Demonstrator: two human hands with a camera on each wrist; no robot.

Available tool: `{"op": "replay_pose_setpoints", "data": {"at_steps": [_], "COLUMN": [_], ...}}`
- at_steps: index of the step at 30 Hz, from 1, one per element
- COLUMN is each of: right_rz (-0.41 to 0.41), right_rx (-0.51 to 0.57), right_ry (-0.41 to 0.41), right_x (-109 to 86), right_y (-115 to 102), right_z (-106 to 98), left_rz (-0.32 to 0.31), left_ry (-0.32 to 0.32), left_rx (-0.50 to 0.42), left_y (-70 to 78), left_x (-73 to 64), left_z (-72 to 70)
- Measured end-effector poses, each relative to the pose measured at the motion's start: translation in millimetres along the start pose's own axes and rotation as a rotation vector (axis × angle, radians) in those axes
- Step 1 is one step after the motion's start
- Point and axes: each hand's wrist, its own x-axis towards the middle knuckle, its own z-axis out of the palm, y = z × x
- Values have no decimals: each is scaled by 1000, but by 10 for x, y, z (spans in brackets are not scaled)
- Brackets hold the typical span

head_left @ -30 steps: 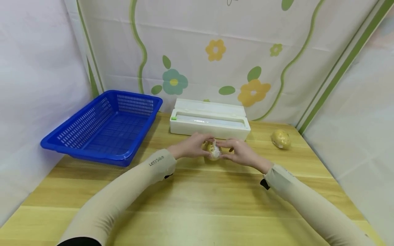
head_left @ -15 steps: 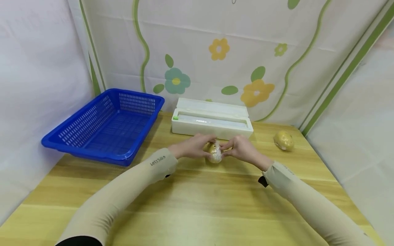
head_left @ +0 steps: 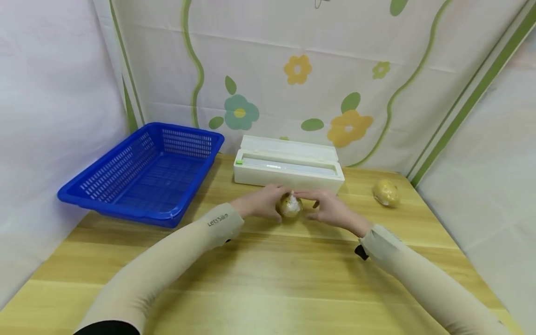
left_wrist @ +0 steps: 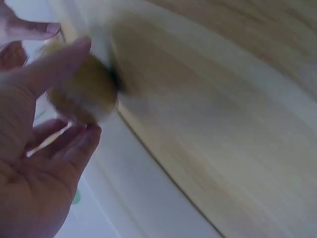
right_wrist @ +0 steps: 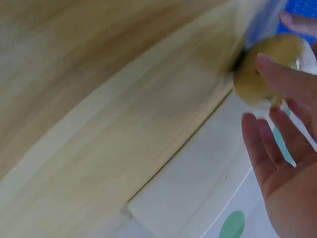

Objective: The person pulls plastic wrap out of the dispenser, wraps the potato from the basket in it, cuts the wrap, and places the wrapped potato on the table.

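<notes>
A potato (head_left: pixel 291 208) in clear cling film sits on the table in front of the white box, with a bunched tuft of film at its top. My left hand (head_left: pixel 263 202) holds its left side; in the left wrist view the thumb crosses over the potato (left_wrist: pixel 86 91) and the fingers lie at its other side. My right hand (head_left: pixel 331 210) is at the right, its extended index finger at the film tuft and its thumb apart from the potato. In the right wrist view, the right hand's (right_wrist: pixel 290 158) fingers are nearly straight, fingertips by the wrapped potato (right_wrist: pixel 270 72).
Behind the hands stands a white cling film dispenser (head_left: pixel 289 179) with its lid raised and a green slider at its left end. A second wrapped potato (head_left: pixel 386 193) lies at the right. A blue basket (head_left: pixel 171 215) stands at the left, and a printed curtain (head_left: pixel 272 70) closes off the back.
Half a second ago the right fingers pinched film at the potato's right side. Now they are spread, the index finger up at the tuft. The potato has turned slightly within the left hand.
</notes>
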Motion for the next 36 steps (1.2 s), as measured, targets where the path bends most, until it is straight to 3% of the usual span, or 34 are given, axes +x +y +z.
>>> {"op": "replay_pose_setpoints", "data": {"at_steps": [4,7,10,15,18,20,24,28,36], "right_rz": [22,84,162,340,449,503,565,555,353], "right_rx": [-35,76,245,536,682,721,694,645,448], "right_ry": [47,49,-28,-204,-237,-213,-102,-3,-38], "right_x": [40,63,27,-80,-113,-117,-112,-109,-134], "right_y": [-48,-77,-75,-65,-64,-83,-115,-147,-174], "right_z": [64,67,19,-20,21,55,110,145,163], "left_rz": [-23,-14,-19,-135,-185,-188,-182,-135,38], "left_ry": [85,94,45,-72,-93,-67,15,40,64], "left_rx": [-17,-103,-246,-461,-497,-481,-404,-337,-253], "left_y": [-32,-54,-54,-1,28,43,55,16,-47], "left_x": [72,51,-16,-121,-138,-136,-134,-155,-158], "left_z": [63,34,-17,-25,23,59,103,125,140]}}
